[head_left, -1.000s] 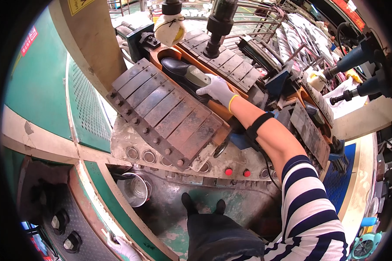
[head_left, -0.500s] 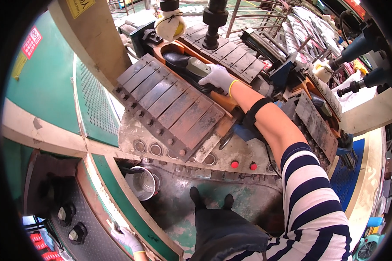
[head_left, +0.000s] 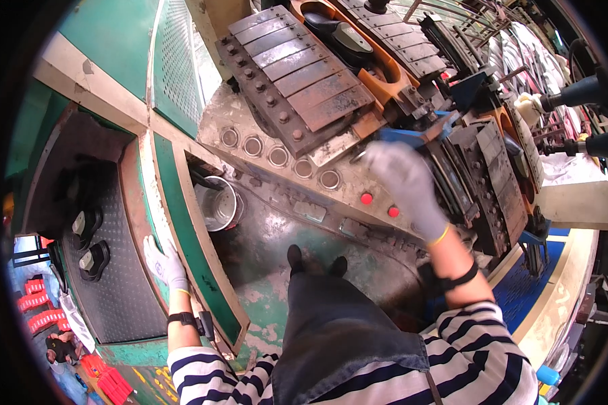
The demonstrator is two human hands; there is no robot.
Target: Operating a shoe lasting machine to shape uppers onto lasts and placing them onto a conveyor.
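My right hand (head_left: 404, 182), in a pale grey glove, is smeared by motion above the machine's front edge. It is close to a small metal handle (head_left: 359, 157); whether it touches the handle I cannot tell. Up and left of it, a black shoe (head_left: 338, 32) with a grey sole patch lies in an orange holder (head_left: 383, 84), between rows of bolted metal plates (head_left: 300, 67). My left hand (head_left: 163, 263), also gloved, lies with its fingers stretched along the green and cream frame, holding nothing.
Two black shoes (head_left: 93, 262) with pale patches sit on a dark studded belt (head_left: 125, 283) at left. A metal bucket (head_left: 219, 206) stands below the machine. Two red buttons (head_left: 367, 198) are on its front ledge. A second plated press (head_left: 490, 169) stands at right.
My right hand has left the shoe in the orange holder and come back toward me. My left hand lies farther forward on the frame. The whole view has shifted.
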